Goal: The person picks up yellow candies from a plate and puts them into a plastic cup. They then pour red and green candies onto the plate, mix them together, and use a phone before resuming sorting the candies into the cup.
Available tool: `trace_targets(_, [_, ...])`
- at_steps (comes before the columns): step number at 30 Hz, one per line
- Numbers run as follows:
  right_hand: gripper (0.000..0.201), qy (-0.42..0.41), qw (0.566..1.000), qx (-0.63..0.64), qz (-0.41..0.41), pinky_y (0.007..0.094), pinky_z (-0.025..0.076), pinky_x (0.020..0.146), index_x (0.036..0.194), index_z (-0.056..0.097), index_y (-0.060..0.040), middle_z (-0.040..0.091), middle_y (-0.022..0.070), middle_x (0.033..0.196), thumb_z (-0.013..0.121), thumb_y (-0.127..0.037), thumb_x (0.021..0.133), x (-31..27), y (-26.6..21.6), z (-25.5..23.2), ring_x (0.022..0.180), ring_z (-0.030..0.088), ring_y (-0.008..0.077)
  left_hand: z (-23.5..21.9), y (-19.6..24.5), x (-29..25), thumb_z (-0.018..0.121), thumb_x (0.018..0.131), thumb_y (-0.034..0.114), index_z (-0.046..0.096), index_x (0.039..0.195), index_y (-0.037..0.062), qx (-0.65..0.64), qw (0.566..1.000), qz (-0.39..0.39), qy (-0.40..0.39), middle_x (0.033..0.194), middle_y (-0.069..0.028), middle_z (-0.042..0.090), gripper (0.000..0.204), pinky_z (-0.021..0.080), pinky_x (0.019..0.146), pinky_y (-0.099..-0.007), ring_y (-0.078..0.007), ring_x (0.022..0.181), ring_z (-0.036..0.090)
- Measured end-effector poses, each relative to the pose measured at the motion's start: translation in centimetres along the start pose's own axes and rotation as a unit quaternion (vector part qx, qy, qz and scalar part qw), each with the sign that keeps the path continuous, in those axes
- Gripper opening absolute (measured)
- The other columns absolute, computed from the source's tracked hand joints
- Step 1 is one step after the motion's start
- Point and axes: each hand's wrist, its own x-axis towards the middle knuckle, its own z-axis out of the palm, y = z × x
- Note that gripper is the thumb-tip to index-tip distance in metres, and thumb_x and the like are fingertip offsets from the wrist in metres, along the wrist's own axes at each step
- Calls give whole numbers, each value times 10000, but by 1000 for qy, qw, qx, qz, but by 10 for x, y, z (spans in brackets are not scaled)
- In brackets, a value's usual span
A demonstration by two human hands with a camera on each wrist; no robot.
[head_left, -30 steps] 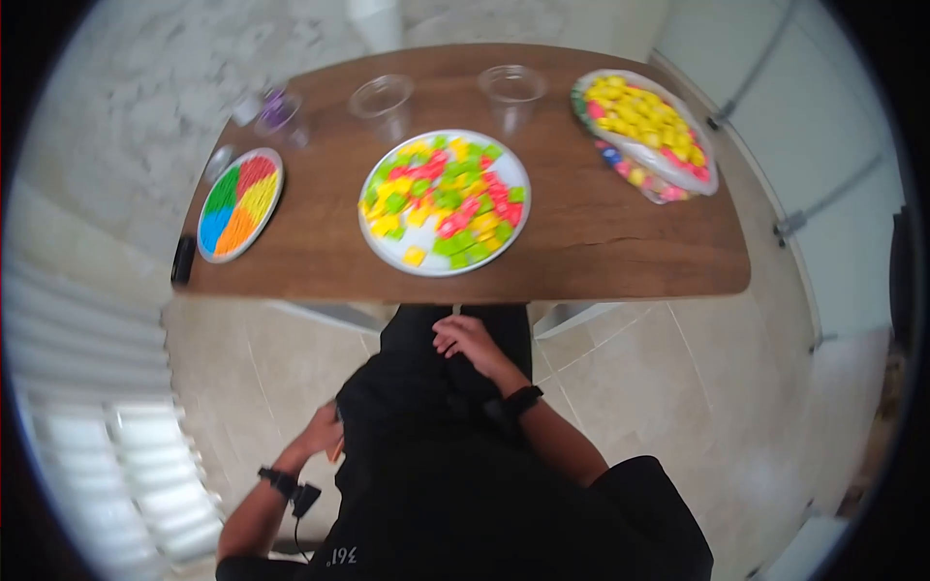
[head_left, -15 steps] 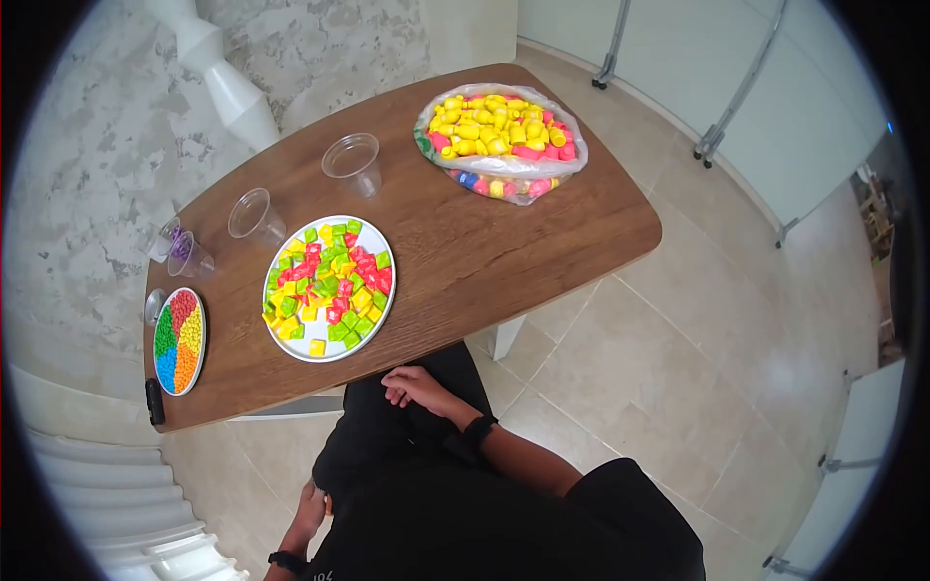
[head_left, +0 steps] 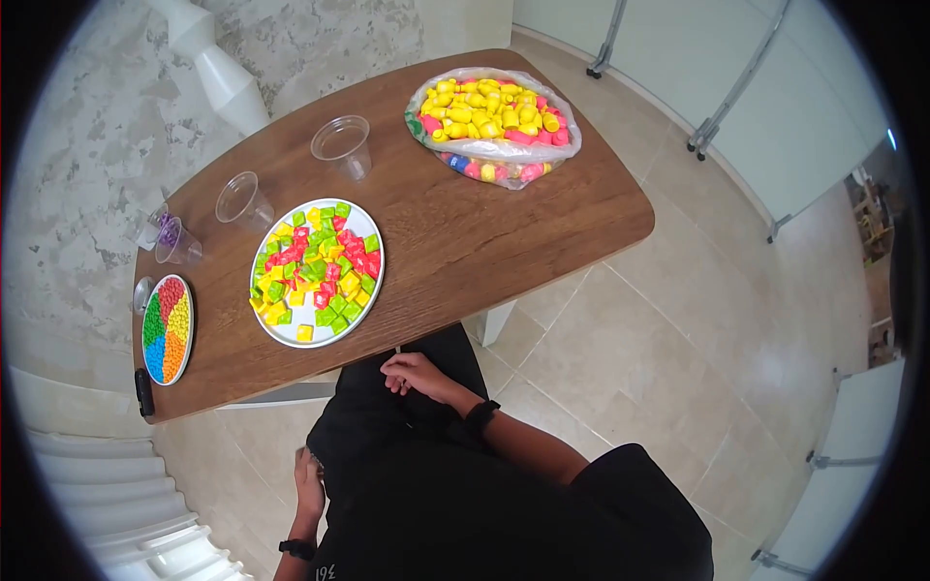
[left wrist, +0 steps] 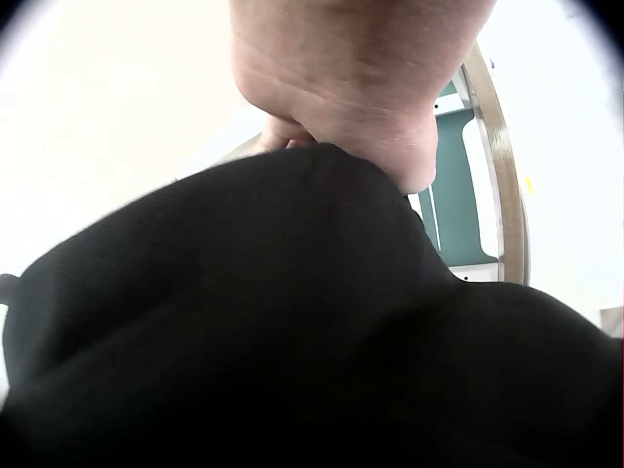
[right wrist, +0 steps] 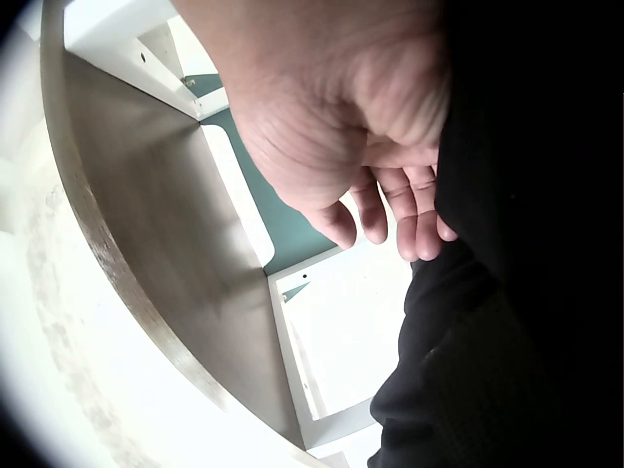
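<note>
The left hand [head_left: 308,474] has come up a little along the hip since half a second ago, and the orange bit beside it has slipped from sight. The right hand [head_left: 412,373] stays over the black trousers [head_left: 354,416], while the head view shifts slightly, carrying the table [head_left: 484,228] up and left.

Now the count: two hands, a black wristband on each; one round white plate [head_left: 306,332], one multicoloured plate [head_left: 168,329], one plastic bag [head_left: 463,148], and three clear cups that I can make out, the leftmost beside something purple. The small pieces overlap too much to number.

And the white plate, it's on the table, in front of the person, near the front edge! It's loaded with shiny, squarish pieces [head_left: 320,266] in green, yellow and red, heaped unevenly, white surface showing near the bottom. The multicoloured plate sits to its left, in five colour sections; the bag, full of yellow and pink pieces, lies at the far right.

Right hand: fingers loosely bent, relaxed, nothing in them. Left hand: its fingers are partly hidden at the trousers, so I can't tell how wide they are or whether they hold anything.
</note>
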Motion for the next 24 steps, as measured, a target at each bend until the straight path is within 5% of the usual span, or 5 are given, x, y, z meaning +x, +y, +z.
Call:
trace_targets(4, [287,12,1000,-18,-6,274,555,685,1113,692,-8,717,79,907,646,-283,1044,-1,1,1,803,693,141,0,-18,13,395,1060,251,582,1367,-16,-105,990,-81,40,1251,-122,563,448,471,939,-341,-222,1097,572])
trace_targets(8, [275,5,1000,-22,-7,270,552,674,1116,696,-5,716,83,908,641,-265,1044,-4,6,3,790,691,139,7,0,7,445,1053,214,539,1418,-28,10,998,57,-16,1370,-173,527,448,404,1063,-377,-289,1251,515])
trace_targets(13, [267,-5,998,-60,-15,272,550,656,1131,698,-2,718,89,905,640,-245,1036,8,9,14,780,692,145,7,5,3,508,1045,168,485,1481,-44,65,990,112,-51,1520,-236,483,485,320,1217,-422,-373,1443,445])
trace_targets(21, [256,-5,996,-83,-25,270,549,638,1116,697,-4,720,80,894,639,-242,1041,20,12,21,764,691,142,3,-15,13,534,1055,166,551,1417,-51,33,998,50,-22,1413,-206,614,422,395,1157,-390,-306,1324,575])
trace_targets(24, [264,-6,995,-95,-21,266,548,632,1120,697,-5,723,77,899,642,-251,1042,18,19,18,765,692,137,0,-5,7,528,1082,229,621,1296,-108,63,996,63,-17,1238,-189,717,410,478,1039,-378,-279,1168,662])
